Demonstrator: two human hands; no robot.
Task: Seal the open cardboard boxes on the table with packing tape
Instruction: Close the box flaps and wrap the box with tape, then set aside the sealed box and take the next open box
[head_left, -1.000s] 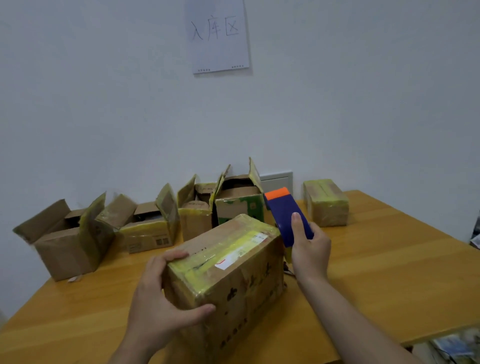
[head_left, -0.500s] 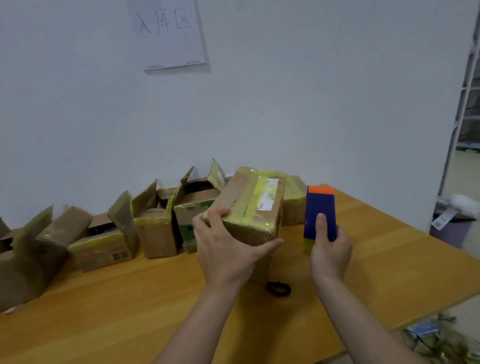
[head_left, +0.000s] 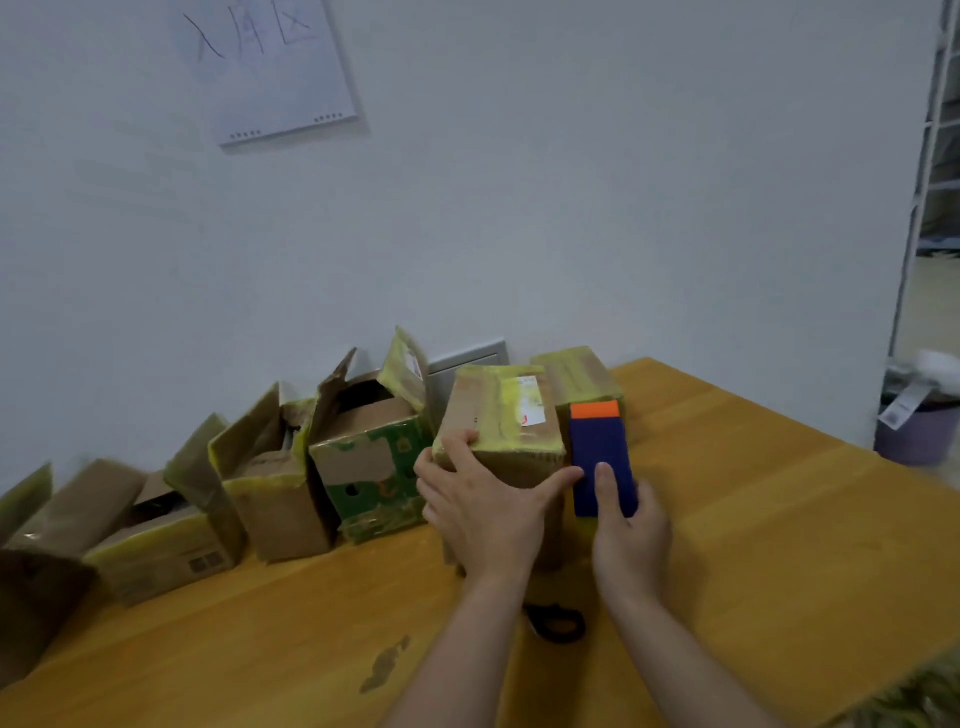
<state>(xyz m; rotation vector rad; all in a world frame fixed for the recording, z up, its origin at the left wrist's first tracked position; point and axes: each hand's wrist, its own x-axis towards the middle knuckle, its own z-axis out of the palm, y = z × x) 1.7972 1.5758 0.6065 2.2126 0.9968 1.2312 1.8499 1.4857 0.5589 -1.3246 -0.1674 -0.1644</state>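
Leftmost, at the frame edge, a blurred brown open box (head_left: 47, 551) with flaps up, on the wooden table (head_left: 779, 545). Next to it, a low carton (head_left: 166, 553) with yellowish tape along its top edge and a printed mark on its front, flaps raised. Then an upright open box (head_left: 275, 499), yellow tape at the rim, flaps standing. Just beside that, a green-printed box (head_left: 374, 483) with a torn brown patch on its front, top flaps open and tilted back toward the white wall (head_left: 571, 208). High on that wall, a paper sheet (head_left: 270, 67) with handwritten characters. Right of the green box, a taped box (head_left: 501, 431), closed, yellow tape across its top, a white label with a red mark near the far end. Left hand (head_left: 483, 509) wrapped over its near corner, fingers on the top and left face, thumb spread along the near right edge. Behind it, a second sealed box (head_left: 576, 374) against the wall. Right hand (head_left: 631, 540) closed round the lower end of a blue tape dispenser (head_left: 602, 457) with an orange top, held upright just beside the taped box, index finger laid along its front. Near the forearms, a black scissor handle (head_left: 558, 623) on the table. Far right, a purple bin (head_left: 917, 431) on the floor.
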